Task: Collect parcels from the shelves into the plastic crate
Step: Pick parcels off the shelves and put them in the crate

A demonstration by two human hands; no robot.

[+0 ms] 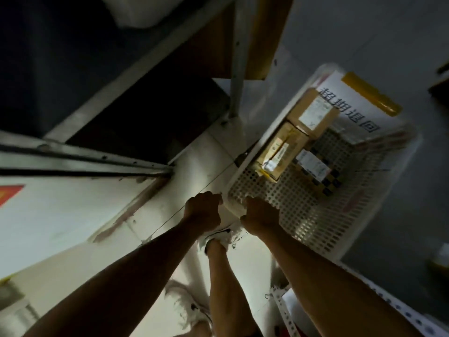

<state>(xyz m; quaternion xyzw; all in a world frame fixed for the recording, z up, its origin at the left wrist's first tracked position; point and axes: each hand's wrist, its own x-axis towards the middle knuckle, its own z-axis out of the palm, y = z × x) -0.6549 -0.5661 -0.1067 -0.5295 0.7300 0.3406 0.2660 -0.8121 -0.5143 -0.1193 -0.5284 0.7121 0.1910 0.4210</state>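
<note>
Gripping the crate (315,215) rim, both hands (202,210) (261,218) fisted.

"超期退回" on crate's white sign (349,103)

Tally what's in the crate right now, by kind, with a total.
Brown cardboard boxes: 2
Dark checkered parcel with a white label: 1
Printed paper sign taped at the crate's far end: 1
Total: 4
</note>
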